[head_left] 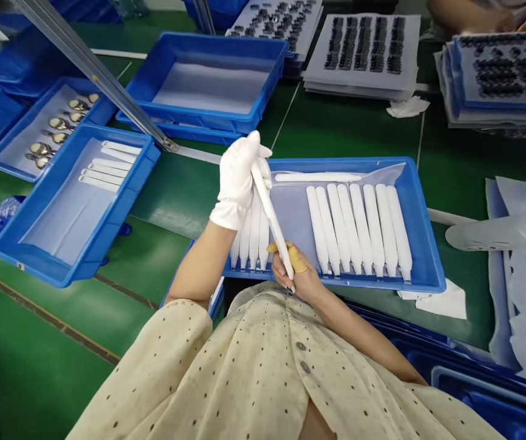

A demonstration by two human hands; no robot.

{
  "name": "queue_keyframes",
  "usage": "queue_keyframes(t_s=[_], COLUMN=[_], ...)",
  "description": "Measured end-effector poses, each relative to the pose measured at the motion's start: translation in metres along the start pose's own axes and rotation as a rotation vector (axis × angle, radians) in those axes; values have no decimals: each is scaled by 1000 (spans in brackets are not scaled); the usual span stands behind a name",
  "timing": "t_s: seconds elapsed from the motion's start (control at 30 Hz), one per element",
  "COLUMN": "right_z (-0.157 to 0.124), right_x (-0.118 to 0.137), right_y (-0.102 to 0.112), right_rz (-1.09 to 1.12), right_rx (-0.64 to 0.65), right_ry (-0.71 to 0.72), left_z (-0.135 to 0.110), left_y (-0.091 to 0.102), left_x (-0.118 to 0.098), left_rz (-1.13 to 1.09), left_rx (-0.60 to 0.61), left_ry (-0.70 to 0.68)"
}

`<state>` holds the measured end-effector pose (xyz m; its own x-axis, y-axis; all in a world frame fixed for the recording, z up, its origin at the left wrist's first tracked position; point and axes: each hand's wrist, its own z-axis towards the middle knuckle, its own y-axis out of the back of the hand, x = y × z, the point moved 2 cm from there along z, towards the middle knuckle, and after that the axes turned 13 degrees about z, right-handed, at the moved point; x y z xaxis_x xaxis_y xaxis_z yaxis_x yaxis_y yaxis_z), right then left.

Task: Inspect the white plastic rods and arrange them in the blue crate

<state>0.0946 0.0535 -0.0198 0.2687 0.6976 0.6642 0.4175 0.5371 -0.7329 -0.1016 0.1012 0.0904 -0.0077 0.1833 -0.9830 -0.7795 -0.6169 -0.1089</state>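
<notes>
My left hand [241, 177], in a white glove, is closed around the upper part of a long white handle-shaped piece [269, 211]. My right hand [295, 269] wears yellow finger covers and pinches the lower, narrow end of the same piece. It slants down toward my body, above a blue tray [430, 244]. Inside this tray, several similar white pieces [358, 229] stand in a row on the right, and more [253, 238] lie on the left beneath my gloved hand. One white piece [317, 177] lies crosswise along the far side.
Left of me, a blue tray [56, 256] holds several white strips. Behind it, another tray [8, 157] has shiny metal parts. A metal post [98, 79] slants across the green table. Sheets with small dark parts [363, 43] are stacked at the back. A person's arm [468, 15] shows top right.
</notes>
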Motion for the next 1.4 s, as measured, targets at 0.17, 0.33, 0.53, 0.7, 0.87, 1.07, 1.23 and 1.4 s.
queue_keyframes(t_s=[0.17, 0.33, 0.53, 0.7, 0.87, 1.07, 1.23, 1.4], right_z=[-6, -12, -7, -10, -24, -30, -33, -15], right_x=[7, 18, 30, 28, 26, 23, 2, -4], right_y=[-5, -5, 3, 26, 42, 47, 42, 54], right_rz=[252, 385, 89, -251, -624, -824, -533, -394], right_rx=[102, 121, 121, 196, 205, 167, 84, -186], right_ry=[-174, -309, -178, 26, 9, 141, 50, 93], left_z=[14, 36, 11, -31, -13, -6, -6, 18], left_y=[0, 3, -7, -21, -6, -2, -6, 15], left_x=[8, 18, 31, 33, 13, 8, 25, 88], left_rz=[-152, -344, -425, -5, -49, -73, -39, 314], left_rx=[-28, -55, 132, 250, 92, 171, 71, 39], left_ry=[71, 308, 274, 68, -33, 148, 38, 78])
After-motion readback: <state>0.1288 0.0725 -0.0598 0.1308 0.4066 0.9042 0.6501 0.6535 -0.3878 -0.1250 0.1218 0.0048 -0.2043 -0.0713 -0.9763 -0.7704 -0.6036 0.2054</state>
